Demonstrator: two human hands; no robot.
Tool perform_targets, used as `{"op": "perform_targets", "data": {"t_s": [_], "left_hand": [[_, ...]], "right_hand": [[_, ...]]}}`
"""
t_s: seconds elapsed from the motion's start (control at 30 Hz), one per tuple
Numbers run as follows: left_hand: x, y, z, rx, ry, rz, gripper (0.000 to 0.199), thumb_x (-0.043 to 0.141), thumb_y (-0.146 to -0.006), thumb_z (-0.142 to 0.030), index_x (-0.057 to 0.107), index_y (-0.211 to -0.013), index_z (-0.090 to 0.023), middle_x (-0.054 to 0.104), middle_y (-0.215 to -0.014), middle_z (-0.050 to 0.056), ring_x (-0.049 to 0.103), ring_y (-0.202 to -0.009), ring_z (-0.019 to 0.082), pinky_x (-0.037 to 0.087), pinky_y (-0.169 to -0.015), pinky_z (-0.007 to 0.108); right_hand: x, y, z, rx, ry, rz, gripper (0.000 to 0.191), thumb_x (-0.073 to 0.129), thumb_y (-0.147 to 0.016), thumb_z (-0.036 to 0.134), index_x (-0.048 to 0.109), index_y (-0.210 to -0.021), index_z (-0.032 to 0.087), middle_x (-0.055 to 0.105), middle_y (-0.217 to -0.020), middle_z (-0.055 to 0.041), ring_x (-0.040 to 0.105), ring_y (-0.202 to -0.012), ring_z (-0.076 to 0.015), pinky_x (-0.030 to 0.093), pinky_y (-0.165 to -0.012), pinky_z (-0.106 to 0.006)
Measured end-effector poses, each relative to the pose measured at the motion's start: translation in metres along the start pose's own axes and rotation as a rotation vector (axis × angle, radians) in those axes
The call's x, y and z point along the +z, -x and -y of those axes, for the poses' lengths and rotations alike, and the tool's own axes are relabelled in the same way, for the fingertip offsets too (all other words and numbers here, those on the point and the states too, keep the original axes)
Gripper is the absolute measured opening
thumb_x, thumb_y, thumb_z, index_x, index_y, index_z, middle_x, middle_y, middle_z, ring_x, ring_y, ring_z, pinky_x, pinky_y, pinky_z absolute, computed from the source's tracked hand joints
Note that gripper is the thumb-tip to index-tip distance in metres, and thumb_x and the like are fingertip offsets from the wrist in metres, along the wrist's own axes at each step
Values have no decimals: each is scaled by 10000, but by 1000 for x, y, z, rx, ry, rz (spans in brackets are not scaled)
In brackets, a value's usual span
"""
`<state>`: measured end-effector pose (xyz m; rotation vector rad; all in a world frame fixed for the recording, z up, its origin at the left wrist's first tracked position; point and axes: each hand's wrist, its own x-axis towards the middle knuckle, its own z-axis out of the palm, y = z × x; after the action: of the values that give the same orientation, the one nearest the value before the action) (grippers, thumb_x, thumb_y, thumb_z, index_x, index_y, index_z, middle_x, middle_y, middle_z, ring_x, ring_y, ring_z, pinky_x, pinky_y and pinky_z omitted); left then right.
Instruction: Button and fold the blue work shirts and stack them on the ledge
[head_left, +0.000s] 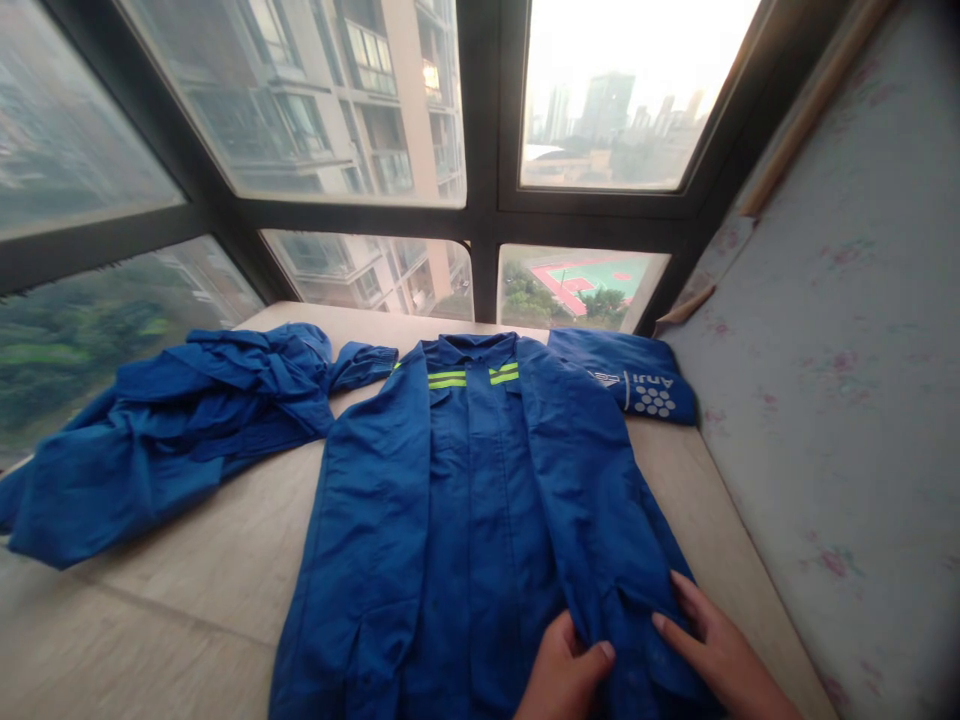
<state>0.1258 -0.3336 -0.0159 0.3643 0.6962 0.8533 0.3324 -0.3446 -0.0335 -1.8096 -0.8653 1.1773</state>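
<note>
A blue work jacket (480, 480) lies front side up on the ledge, its collar toward the window and yellow-green stripes across the chest. Both sleeves are laid down over its front. Near the cuff of the sleeve on the right (592, 500), my left hand (566, 668) grips the inner edge, thumb on top and fingers partly hidden by the cloth. My right hand (716, 645) has hold of the same sleeve's outer edge, thumb over the fabric and index finger along the side. The jacket's lower hem is out of view.
A crumpled blue garment (165, 420) lies to the left on the pale ledge (187, 590). Behind the jacket's right shoulder sits a folded blue garment (652, 365) with white lettering. Dark-framed windows (484, 120) stand behind, and a floral-papered wall (847, 400) bounds the right side.
</note>
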Motion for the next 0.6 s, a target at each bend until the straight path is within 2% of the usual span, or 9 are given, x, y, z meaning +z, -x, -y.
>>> {"op": "perform_targets", "data": {"t_s": [0.1, 0.17, 0.27, 0.33, 0.43, 0.5, 0.53, 0.6], "left_hand": [[-11, 1, 6, -56, -53, 20, 590, 876, -598, -421, 690, -1083, -141, 740, -979, 134, 674, -1002, 345, 467, -971, 467], [-18, 7, 3, -110, -133, 16, 533, 854, -621, -440, 691, -1039, -151, 738, -888, 112, 696, -884, 310, 506, -878, 431], [-22, 18, -13, -215, -326, -27, 403, 791, -693, -418, 687, -978, -151, 697, -711, 67, 667, -650, 215, 505, -666, 316], [-21, 25, -28, -229, -452, -55, 310, 726, -748, -367, 677, -966, -152, 683, -689, 53, 643, -608, 183, 467, -599, 268], [-17, 32, -53, -130, -647, -125, 213, 637, -798, -289, 672, -968, -166, 709, -773, 61, 652, -696, 192, 466, -639, 265], [-15, 34, -69, -22, -802, -162, 198, 604, -831, -287, 682, -980, -181, 722, -832, 69, 656, -769, 211, 474, -703, 280], [-15, 35, -76, 37, -884, -178, 199, 596, -850, -302, 691, -983, -190, 726, -860, 74, 659, -806, 222, 476, -738, 287], [-16, 37, -87, 156, -1037, -219, 214, 590, -877, -336, 706, -1006, -210, 732, -944, 87, 660, -892, 244, 474, -812, 298]], "right_hand": [[-7, -5, -6, 83, 50, 26, 802, 761, -604, 525, 594, -1289, 143, 651, -1255, -197, 591, -1210, -360, 506, -1001, -437], [-11, -6, -3, 74, 49, 46, 835, 745, -624, 535, 562, -1336, 141, 645, -1268, -194, 590, -1216, -340, 509, -996, -409], [-18, -4, 8, 11, 123, 51, 838, 741, -629, 539, 557, -1360, 172, 631, -1300, -167, 580, -1232, -326, 490, -1013, -385], [-21, 0, 16, -38, 253, 78, 830, 756, -605, 529, 589, -1336, 175, 659, -1260, -158, 605, -1192, -340, 497, -991, -384], [-26, 6, 26, -98, 465, 148, 757, 727, -629, 552, 638, -1286, 188, 750, -1024, -113, 705, -931, -321, 546, -822, -367], [-30, 8, 32, -113, 554, 162, 660, 649, -708, 596, 666, -1243, 209, 752, -824, -68, 702, -741, -285, 539, -698, -354], [-32, 8, 36, -120, 590, 136, 606, 605, -748, 608, 684, -1209, 222, 740, -773, -58, 693, -701, -277, 531, -671, -355], [-32, 7, 43, -166, 656, 17, 513, 530, -814, 596, 704, -1144, 244, 743, -828, -67, 694, -740, -281, 529, -702, -374]]}}
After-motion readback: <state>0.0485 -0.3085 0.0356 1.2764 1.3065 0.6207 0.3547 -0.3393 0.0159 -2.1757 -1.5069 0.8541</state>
